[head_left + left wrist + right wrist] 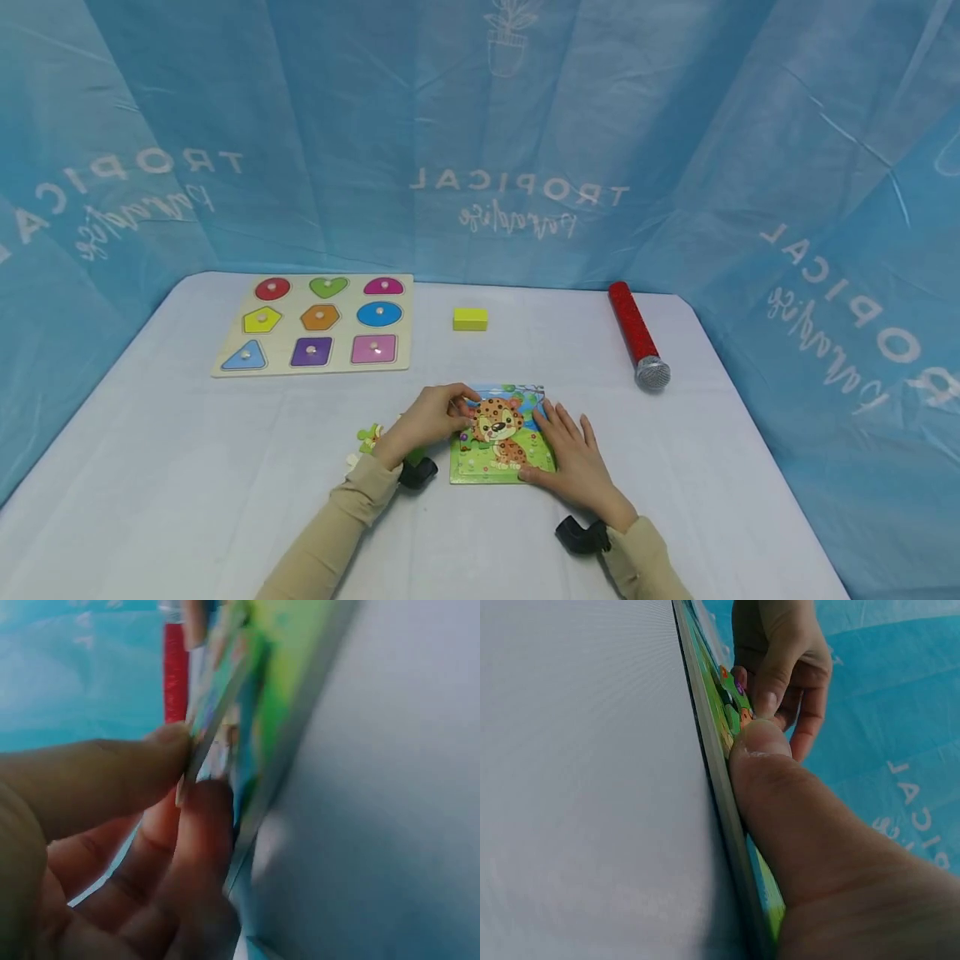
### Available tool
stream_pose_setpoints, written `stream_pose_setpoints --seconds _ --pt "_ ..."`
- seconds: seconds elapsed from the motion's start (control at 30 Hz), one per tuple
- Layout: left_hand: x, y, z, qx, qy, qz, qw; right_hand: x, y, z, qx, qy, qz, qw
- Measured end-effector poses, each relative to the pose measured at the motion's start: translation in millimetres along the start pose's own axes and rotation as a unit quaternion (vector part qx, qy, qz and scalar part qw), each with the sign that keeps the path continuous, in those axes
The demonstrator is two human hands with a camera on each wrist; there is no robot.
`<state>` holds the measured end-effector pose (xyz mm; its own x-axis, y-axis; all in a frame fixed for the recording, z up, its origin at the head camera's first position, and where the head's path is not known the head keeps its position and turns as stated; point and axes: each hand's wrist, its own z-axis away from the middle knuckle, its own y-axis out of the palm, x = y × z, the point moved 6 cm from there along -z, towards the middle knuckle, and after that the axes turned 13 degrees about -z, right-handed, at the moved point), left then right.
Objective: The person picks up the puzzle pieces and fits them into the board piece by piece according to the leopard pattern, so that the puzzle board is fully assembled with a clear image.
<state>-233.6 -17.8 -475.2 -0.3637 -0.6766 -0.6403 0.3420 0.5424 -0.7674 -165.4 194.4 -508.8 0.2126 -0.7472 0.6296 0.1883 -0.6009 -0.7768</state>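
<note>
A square jigsaw puzzle with a leopard cub on green grass lies before me. My left hand is at its left side, with thumb and finger pinching a thin puzzle piece that stands tilted up from the board. In the left wrist view the piece shows edge-on between thumb tip and finger. At the right side of the puzzle rests my right hand, fingers extended along the edge and thumb on the near corner. Loose green puzzle pieces lie partly hidden behind the left wrist.
A wooden shape board with several colored knobbed pieces lies at the back left. Behind the puzzle is a yellow block. A red microphone lies at the back right. Blue printed curtains surround the white table.
</note>
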Motion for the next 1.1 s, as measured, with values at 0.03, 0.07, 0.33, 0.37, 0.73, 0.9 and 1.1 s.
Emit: stream_pose_setpoints --seconds 0.03,0.07,0.33,0.37,0.73,0.9,1.1 --pt "-1.8 0.2 0.1 -0.01 -0.005 -0.024 0.9997 1 0 0.0 -0.002 -0.002 -0.001 1.0" --pt "-3.8 -0.1 0.4 -0.02 -0.008 -0.048 0.9986 1 -1 0.0 -0.003 -0.004 -0.002 1.0" --pt "-11.0 0.3 5.1 -0.044 -0.012 -0.183 0.982 2 0 -0.7 -0.003 -0.009 0.001 1.0" --pt "-10.0 0.9 5.2 -0.042 -0.015 -0.194 0.98 2 0 -0.8 -0.003 -0.008 0.002 1.0" --pt "-2.4 -1.9 -3.3 -0.028 -0.068 -0.16 0.9843 2 -2 -0.9 -0.015 -0.019 0.001 0.9997" --pt "4.1 -7.9 -4.6 -0.028 -0.07 -0.141 0.9872 3 -3 -0.8 -0.023 -0.026 -0.001 0.9994" --pt "31.2 -40.0 12.1 -0.052 -0.042 -0.071 0.9953 2 -1 0.7 -0.019 -0.02 -0.002 0.9996"
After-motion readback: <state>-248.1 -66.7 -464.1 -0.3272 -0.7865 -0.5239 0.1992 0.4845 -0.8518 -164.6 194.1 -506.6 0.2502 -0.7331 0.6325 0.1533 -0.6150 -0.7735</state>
